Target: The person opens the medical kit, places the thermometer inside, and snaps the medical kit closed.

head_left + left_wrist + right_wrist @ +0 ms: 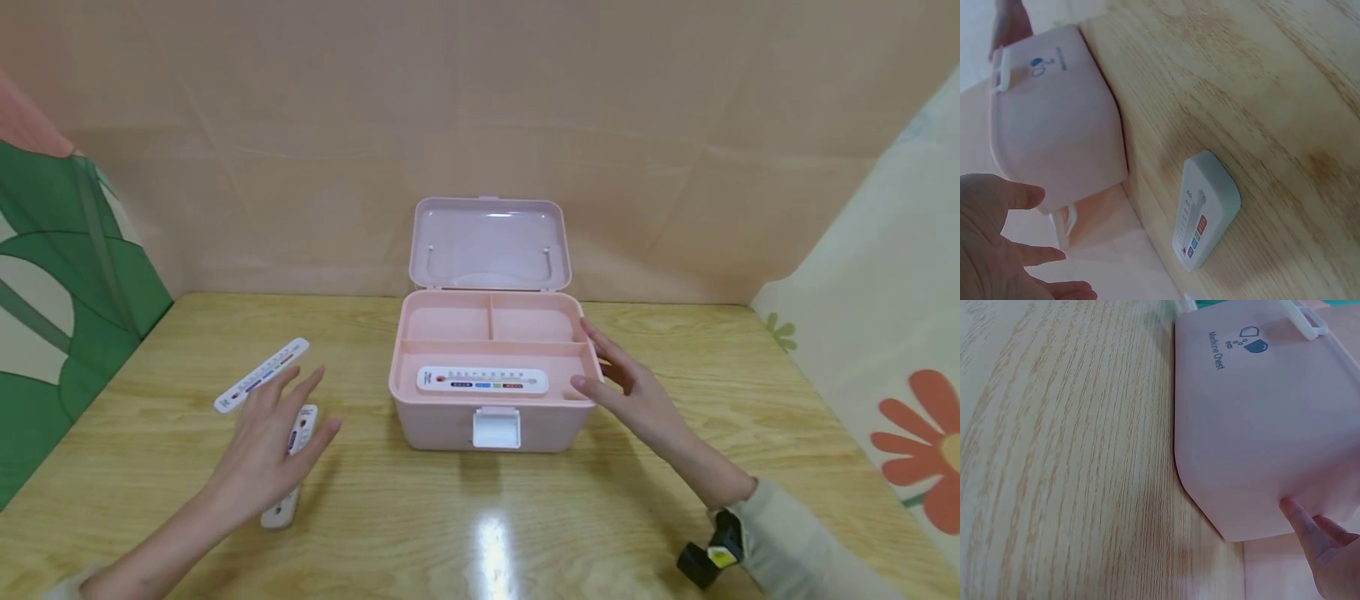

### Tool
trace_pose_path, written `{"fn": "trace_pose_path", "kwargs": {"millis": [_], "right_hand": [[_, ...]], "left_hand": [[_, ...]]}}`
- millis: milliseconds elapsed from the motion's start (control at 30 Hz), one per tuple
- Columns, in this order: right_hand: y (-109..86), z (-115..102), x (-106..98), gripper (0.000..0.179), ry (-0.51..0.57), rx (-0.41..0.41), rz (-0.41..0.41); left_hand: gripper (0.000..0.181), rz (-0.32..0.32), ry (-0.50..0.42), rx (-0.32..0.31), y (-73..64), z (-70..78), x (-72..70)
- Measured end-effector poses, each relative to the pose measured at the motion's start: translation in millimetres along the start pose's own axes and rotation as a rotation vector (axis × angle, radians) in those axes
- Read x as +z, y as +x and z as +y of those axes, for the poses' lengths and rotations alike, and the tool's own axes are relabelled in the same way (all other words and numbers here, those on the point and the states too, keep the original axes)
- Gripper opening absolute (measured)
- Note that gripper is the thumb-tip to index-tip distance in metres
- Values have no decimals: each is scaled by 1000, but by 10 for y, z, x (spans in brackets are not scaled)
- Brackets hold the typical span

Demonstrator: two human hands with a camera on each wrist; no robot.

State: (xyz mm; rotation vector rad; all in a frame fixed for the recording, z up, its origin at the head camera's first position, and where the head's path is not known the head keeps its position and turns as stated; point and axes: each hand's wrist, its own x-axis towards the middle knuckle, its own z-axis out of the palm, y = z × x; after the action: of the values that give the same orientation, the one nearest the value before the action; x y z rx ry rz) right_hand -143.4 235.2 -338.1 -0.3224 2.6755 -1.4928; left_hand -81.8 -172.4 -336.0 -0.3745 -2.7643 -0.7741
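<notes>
A pink medicine chest [491, 429] stands with its lid [489, 242] raised. A white thermometer [482, 381] lies in the long front compartment of its upper tray. My right hand [637, 396] holds the chest's right rim, thumb over the edge and fingers against the outer side; fingertips touch that wall in the right wrist view. My left hand [266, 450] hovers left of the chest, fingers spread and holding nothing. Beneath it, partly hidden, a white thermometer [1200, 212] rests on the table. Another white thermometer [261, 375] lies slanted beyond the left fingers.
The wooden table [420, 525] runs back to a plain beige backdrop [480, 108]. The chest's two rear compartments [450, 319] are divided by a thin wall. A white latch [497, 427] hangs at its front. Patterned cloth [885, 333] borders the right side.
</notes>
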Motion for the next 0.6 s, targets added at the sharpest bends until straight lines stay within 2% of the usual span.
{"fn": "trace_pose_path", "kwargs": {"millis": [333, 600], "right_hand": [[-2, -2, 4, 67, 1, -8, 0], [1, -10, 0, 67, 4, -4, -1]], "left_hand": [[68, -49, 41, -11, -66, -105, 49], [75, -158, 107, -83, -136, -197, 78]]}}
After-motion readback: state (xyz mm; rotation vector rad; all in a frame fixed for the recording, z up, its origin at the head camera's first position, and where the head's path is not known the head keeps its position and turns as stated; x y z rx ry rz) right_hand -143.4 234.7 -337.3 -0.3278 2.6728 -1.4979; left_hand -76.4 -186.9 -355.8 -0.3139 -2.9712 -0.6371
